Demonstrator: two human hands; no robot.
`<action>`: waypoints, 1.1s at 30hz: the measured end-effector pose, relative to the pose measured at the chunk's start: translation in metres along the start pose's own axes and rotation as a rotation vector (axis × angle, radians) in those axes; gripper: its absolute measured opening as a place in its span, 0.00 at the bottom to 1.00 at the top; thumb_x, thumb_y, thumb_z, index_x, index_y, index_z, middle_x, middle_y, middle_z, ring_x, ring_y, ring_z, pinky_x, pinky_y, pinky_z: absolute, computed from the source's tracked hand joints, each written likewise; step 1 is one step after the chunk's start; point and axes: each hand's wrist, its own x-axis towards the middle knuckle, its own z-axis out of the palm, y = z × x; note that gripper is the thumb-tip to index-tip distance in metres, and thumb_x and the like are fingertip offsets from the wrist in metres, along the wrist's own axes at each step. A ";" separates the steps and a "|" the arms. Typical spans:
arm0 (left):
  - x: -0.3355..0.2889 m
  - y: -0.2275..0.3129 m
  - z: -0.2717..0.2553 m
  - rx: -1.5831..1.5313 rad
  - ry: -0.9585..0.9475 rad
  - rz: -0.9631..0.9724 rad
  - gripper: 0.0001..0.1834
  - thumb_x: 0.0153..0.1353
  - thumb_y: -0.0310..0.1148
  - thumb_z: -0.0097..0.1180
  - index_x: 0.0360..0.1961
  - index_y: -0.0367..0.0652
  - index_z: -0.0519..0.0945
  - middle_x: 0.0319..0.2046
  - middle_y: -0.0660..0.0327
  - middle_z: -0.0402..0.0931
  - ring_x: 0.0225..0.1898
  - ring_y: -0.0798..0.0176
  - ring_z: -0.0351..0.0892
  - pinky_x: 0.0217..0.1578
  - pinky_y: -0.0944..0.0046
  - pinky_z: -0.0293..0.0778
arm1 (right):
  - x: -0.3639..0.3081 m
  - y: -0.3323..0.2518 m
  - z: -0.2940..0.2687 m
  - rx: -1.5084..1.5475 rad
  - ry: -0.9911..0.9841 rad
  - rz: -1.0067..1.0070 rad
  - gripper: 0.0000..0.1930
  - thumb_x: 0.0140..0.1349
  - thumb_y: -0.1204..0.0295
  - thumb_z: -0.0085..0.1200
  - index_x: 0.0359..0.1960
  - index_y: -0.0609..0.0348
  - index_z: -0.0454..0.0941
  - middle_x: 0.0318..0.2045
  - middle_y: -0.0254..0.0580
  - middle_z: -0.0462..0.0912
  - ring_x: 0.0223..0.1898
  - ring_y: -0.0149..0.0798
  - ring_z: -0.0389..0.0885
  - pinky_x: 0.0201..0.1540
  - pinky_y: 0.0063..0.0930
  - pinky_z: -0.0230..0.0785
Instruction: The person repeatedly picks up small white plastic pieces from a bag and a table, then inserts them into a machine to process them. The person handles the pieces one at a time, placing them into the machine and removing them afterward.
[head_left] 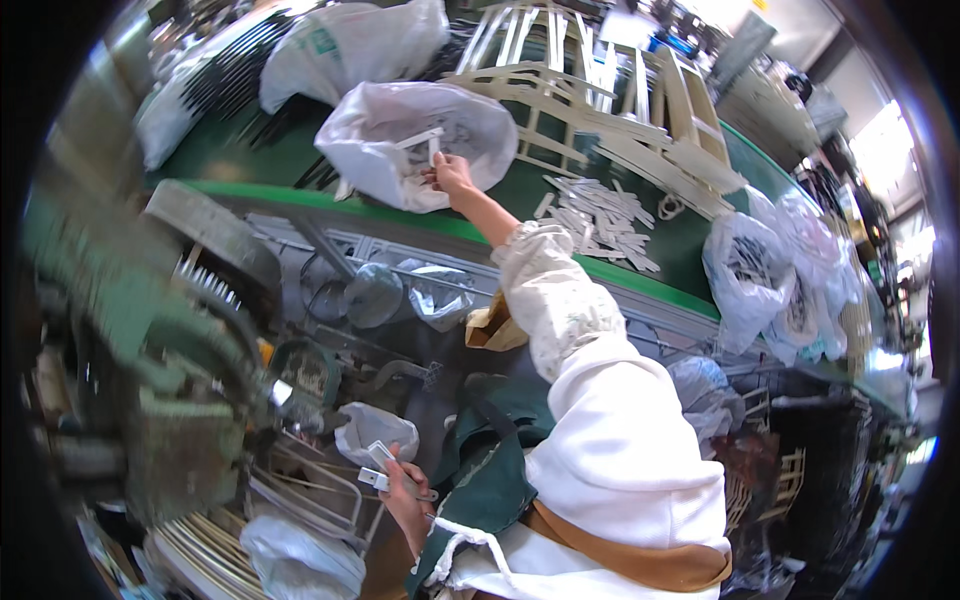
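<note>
My right hand [452, 175] reaches far forward over an open white plastic bag [345, 135] on the green-topped bench. Its fingers are closed on a white angled strip [428, 138], held above the small pale pieces in the bag. Close to my body, my left hand [405, 492] is closed around several white flat strips [378, 468] with holes near their ends. The strips stick out past the fingers to both sides. Right of the bag lies a loose pile of similar white strips [605, 220] on the bench.
Cream slatted frames [550, 85] are stacked at the back of the green bench [510, 190]. More filled plastic bags [745, 265] stand at its right end. A large green machine [190, 400] rises on my left, with a small white bag [375, 432] beside it.
</note>
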 end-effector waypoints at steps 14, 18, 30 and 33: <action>0.049 -0.002 0.095 0.174 0.118 -0.107 0.18 0.67 0.38 0.47 0.48 0.33 0.73 0.16 0.65 0.65 0.15 0.74 0.61 0.14 0.74 0.55 | 0.001 0.062 -0.373 -1.495 0.120 -0.319 0.31 0.56 0.60 0.56 0.60 0.55 0.63 0.65 0.43 0.58 0.65 0.49 0.55 0.64 0.49 0.50; 0.054 -0.002 0.129 0.201 0.055 -0.103 0.18 0.67 0.36 0.48 0.48 0.31 0.73 0.16 0.64 0.66 0.15 0.74 0.62 0.14 0.74 0.56 | 0.024 0.075 -0.365 -1.557 0.021 -0.207 0.34 0.55 0.54 0.56 0.59 0.60 0.63 0.60 0.51 0.62 0.62 0.53 0.58 0.64 0.49 0.49; 0.072 -0.008 0.154 0.270 0.016 -0.156 0.18 0.67 0.38 0.48 0.49 0.33 0.72 0.16 0.66 0.64 0.15 0.75 0.59 0.16 0.74 0.54 | 0.021 0.062 -0.357 -1.686 0.118 -0.610 0.11 0.58 0.68 0.54 0.35 0.62 0.71 0.34 0.48 0.76 0.42 0.50 0.73 0.46 0.39 0.64; 0.075 -0.013 0.147 0.249 0.013 -0.127 0.18 0.67 0.38 0.47 0.50 0.33 0.72 0.16 0.66 0.64 0.15 0.75 0.59 0.16 0.74 0.54 | 0.012 0.042 -0.344 -1.429 0.198 -0.549 0.09 0.57 0.71 0.53 0.36 0.60 0.70 0.34 0.50 0.75 0.39 0.53 0.74 0.40 0.40 0.68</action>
